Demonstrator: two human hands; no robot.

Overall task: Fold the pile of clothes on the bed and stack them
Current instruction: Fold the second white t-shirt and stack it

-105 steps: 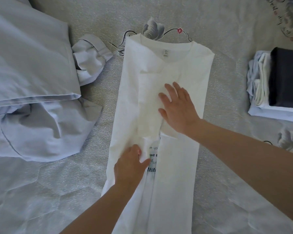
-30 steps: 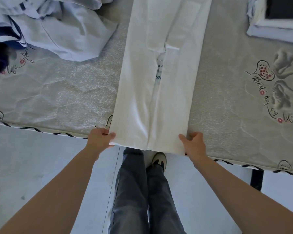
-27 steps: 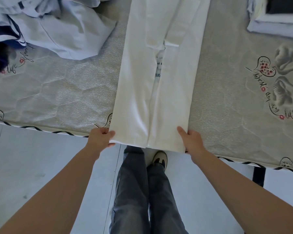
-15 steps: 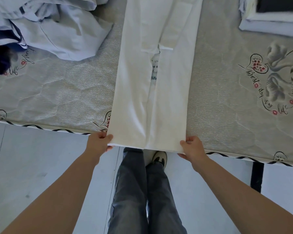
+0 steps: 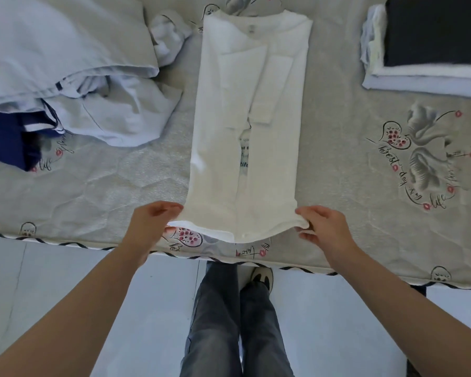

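Observation:
A white T-shirt (image 5: 229, 118) lies lengthwise on the bed, both sides and sleeves folded in to a long strip, collar at the far end. My left hand (image 5: 152, 221) pinches its near left hem corner and my right hand (image 5: 321, 227) pinches the near right corner. The hem is lifted a little off the mattress and sags in the middle. A stack of folded clothes (image 5: 419, 50) with a dark garment on top sits at the far right. An unfolded pile of pale blue clothes (image 5: 74, 77) lies at the far left.
The grey quilted mattress (image 5: 351, 164) has printed heart and flower motifs. Its near edge (image 5: 65, 242) runs across the lower middle of the view. Below it are a pale tiled floor (image 5: 52, 281) and my legs in jeans (image 5: 229, 322). A navy garment (image 5: 3, 137) lies at the left edge.
The hem hung at the mattress edge half a second ago; both hands have lifted it and carried it forward onto the bed. The view has tilted up, so the collar shows.

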